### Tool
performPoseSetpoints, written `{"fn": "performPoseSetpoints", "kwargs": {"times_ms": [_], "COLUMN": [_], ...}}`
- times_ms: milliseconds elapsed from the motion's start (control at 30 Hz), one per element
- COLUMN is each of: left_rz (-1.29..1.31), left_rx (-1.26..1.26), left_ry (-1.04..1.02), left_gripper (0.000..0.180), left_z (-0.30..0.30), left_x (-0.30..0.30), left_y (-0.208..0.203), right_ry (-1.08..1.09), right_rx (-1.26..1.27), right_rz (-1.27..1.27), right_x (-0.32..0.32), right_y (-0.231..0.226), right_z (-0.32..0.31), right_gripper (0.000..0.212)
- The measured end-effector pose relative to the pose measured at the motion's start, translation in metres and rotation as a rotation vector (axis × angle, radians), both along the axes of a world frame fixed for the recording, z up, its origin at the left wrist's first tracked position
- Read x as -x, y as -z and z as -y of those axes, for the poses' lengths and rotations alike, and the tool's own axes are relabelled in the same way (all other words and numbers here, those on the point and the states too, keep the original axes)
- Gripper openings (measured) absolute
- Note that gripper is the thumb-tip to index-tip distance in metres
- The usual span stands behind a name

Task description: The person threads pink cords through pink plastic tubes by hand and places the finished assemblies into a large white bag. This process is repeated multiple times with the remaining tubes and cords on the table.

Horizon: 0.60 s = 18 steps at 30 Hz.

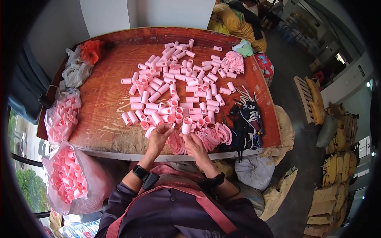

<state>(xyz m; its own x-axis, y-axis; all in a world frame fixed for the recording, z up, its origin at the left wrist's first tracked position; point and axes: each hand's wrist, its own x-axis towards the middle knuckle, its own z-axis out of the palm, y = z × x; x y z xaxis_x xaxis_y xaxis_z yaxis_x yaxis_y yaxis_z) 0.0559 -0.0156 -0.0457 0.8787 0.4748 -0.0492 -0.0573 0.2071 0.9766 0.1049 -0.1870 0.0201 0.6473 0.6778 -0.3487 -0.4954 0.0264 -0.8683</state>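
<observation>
In the head view, the pink plastic tube (187, 126) is held just below the centre of the frame, over the near edge of the wooden table (103, 115); it is a short, smooth, pale pink cylinder, roughly upright, its round open end tipped toward the camera and showing a deeper, redder inside. The right hand (195, 146) grips it low down, thumb and fingers closed around its lower part. The left hand (159, 136), just to the left, has thumb and forefinger pressed together at the tips, pinching a small pale bit (173, 125) too small to name; its tips are near the tube but apart from it. Beneath and beside the hands lie looped bundles of pink cord (216, 135) at the lower centre. Loose pink tubes (180, 77) are heaped across the middle of the tabletop, lying or standing at all angles, many with a small cut-out in the side. At the right of the table is a tangle of black and white cords (246, 123). At the left of the frame, a clear plastic bag (62, 115) and a larger, open translucent bag (97, 178) below it hold more pink pieces.
</observation>
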Motion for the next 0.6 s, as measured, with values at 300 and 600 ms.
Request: {"fn": "performPoseSetpoints", "kwargs": {"times_ms": [300,600], "left_rz": [-0.013,0.070], "left_rx": [-0.857,-0.563], "left_ry": [-0.021,-0.038], "left_gripper": [0.016,0.012], "left_z": [0.005,0.006], "left_x": [0.016,0.018], "left_y": [-0.051,-0.052], "right_ry": [0.103,0.162], "right_rx": [0.168,0.082], "right_rz": [0.530,0.628], "right_x": [-0.014,-0.014], "right_y": [0.034,0.023], "right_z": [-0.034,-0.057], "right_gripper": [0.034,0.019]}}
